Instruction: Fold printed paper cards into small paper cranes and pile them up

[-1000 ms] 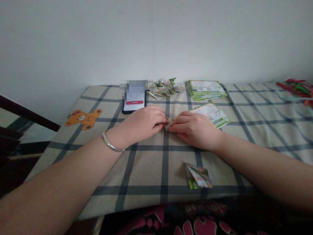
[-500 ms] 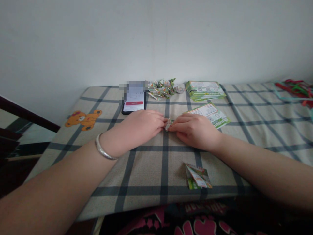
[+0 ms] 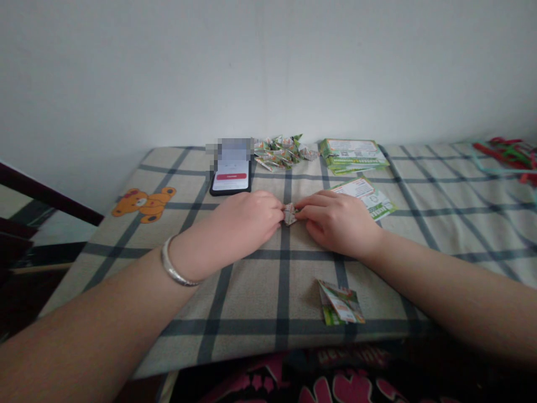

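A small folded paper piece (image 3: 289, 214) with printed lettering lies between my fingertips over the middle of the table. My left hand (image 3: 251, 218), with a silver bangle on its wrist, pinches the left side of it. On the right side, the fingers of my right hand (image 3: 335, 221) close on the same piece. Part of the paper is hidden behind the fingers. Just beyond my right hand lies a green and white printed leaflet (image 3: 377, 202), partly covered by the hand. Nearer to me rests another folded paper (image 3: 342, 305), creased into a flap.
A phone (image 3: 230, 173) with a lit screen lies behind my left hand. Beside it are several folded paper pieces (image 3: 281, 154) and a stack of leaflets (image 3: 352, 155). A tray of red and green items (image 3: 503, 154) stands far right. A checked cloth (image 3: 251, 313) covers the table.
My fingertips have drawn slightly apart, so more of the small folded paper shows between them. The other things on the table have stayed put.
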`<state>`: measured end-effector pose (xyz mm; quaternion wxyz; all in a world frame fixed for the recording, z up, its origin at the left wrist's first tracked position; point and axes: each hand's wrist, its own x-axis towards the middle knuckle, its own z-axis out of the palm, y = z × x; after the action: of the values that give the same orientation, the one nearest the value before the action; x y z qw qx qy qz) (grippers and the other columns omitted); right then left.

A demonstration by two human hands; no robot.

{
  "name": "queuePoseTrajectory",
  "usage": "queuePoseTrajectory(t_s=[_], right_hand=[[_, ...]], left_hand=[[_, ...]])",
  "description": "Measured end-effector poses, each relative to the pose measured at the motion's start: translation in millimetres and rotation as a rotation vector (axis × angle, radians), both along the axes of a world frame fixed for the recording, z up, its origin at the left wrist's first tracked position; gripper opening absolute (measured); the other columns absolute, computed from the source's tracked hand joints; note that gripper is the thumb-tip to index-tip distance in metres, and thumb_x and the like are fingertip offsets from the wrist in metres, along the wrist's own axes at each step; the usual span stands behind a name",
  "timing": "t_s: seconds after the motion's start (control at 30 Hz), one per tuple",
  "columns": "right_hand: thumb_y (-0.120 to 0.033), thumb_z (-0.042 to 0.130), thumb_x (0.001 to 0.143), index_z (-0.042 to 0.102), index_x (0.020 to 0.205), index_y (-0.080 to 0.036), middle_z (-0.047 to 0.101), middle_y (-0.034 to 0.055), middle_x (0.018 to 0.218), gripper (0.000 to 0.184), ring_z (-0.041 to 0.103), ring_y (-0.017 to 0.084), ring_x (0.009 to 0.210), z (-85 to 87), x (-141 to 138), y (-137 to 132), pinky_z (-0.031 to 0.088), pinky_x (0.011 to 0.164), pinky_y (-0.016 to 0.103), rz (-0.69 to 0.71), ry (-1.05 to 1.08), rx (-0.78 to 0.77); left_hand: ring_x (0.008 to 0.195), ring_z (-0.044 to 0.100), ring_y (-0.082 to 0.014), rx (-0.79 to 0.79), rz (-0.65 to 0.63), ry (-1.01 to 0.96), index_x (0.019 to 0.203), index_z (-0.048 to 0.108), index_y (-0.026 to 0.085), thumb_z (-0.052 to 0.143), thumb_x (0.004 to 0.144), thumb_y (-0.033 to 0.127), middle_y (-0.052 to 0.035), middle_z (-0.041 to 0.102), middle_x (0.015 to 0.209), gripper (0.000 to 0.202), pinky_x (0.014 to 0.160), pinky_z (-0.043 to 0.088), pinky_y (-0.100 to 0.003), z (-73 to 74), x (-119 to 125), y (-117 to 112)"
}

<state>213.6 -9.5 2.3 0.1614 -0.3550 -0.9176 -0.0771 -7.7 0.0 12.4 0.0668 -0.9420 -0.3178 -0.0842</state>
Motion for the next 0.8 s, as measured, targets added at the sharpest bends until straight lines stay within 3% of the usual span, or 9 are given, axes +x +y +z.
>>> queuePoseTrajectory(t_s=[0.1, 0.17, 0.3, 0.57, 0.7, 0.8], right_hand=[[-0.016, 0.052, 0.085, 0.074, 0.094, -0.015, 0.074, 0.0062, 0.101, 0.024, 0.065, 0.023, 0.091, 1.1, -2.8, 0.6, 0.05, 0.079, 0.034, -0.01, 0.041, -0.029], [-0.019, 0.053, 0.086, 0.074, 0.097, -0.014, 0.074, 0.0072, 0.101, 0.025, 0.065, 0.024, 0.094, 2.4, -4.2, 0.6, 0.051, 0.082, 0.036, -0.019, 0.049, -0.041], [-0.023, 0.054, 0.088, 0.074, 0.102, -0.014, 0.073, 0.0079, 0.105, 0.025, 0.063, 0.026, 0.1, 2.0, -2.9, 2.5, 0.051, 0.087, 0.037, -0.025, 0.05, -0.053], [-0.025, 0.057, 0.089, 0.072, 0.105, -0.014, 0.072, 0.006, 0.109, 0.025, 0.062, 0.024, 0.101, -5.0, 2.3, 10.5, 0.049, 0.093, 0.037, 0.006, 0.127, -0.094], [-0.024, 0.058, 0.088, 0.074, 0.103, -0.015, 0.072, 0.0059, 0.11, 0.024, 0.061, 0.024, 0.104, -5.3, 1.9, 11.4, 0.048, 0.096, 0.038, -0.03, 0.17, -0.099], [-0.026, 0.059, 0.089, 0.074, 0.103, -0.015, 0.072, 0.0062, 0.109, 0.024, 0.061, 0.024, 0.104, -4.9, 2.0, 11.0, 0.048, 0.096, 0.039, -0.031, 0.179, -0.095]], left_hand=[[0.098, 0.064, -0.0219, 0.004, 0.026, 0.013, 0.097, 0.07, 0.015, 0.048, 0.095, 0.023, -0.0067, 0.069, 0.098, 0.023, 0.089, 0.051, -0.037, 0.7, 6.7, -4.9], [0.092, 0.063, -0.0229, 0.004, 0.165, -0.038, 0.093, 0.068, 0.016, 0.05, 0.095, 0.026, -0.0061, 0.068, 0.093, 0.021, 0.082, 0.053, -0.038, -1.2, 12.9, -10.2], [0.09, 0.061, -0.0246, 0.026, 0.27, -0.066, 0.093, 0.064, 0.015, 0.052, 0.094, 0.027, -0.0074, 0.064, 0.093, 0.017, 0.075, 0.052, -0.038, -5.1, 21.9, -19.2], [0.106, 0.056, -0.0276, -0.006, 0.299, -0.173, 0.106, 0.065, 0.013, 0.057, 0.09, 0.031, -0.0087, 0.064, 0.103, 0.025, 0.093, 0.049, -0.043, -6.5, 21.8, -17.4], [0.106, 0.055, -0.029, 0.004, 0.308, -0.188, 0.118, 0.064, 0.012, 0.057, 0.09, 0.034, -0.0103, 0.063, 0.105, 0.036, 0.095, 0.048, -0.046, -11.1, 21.5, -16.3], [0.104, 0.055, -0.029, -0.015, 0.31, -0.205, 0.116, 0.065, 0.013, 0.058, 0.09, 0.035, -0.0105, 0.062, 0.104, 0.034, 0.095, 0.048, -0.046, -14.5, 21.0, -13.3]])
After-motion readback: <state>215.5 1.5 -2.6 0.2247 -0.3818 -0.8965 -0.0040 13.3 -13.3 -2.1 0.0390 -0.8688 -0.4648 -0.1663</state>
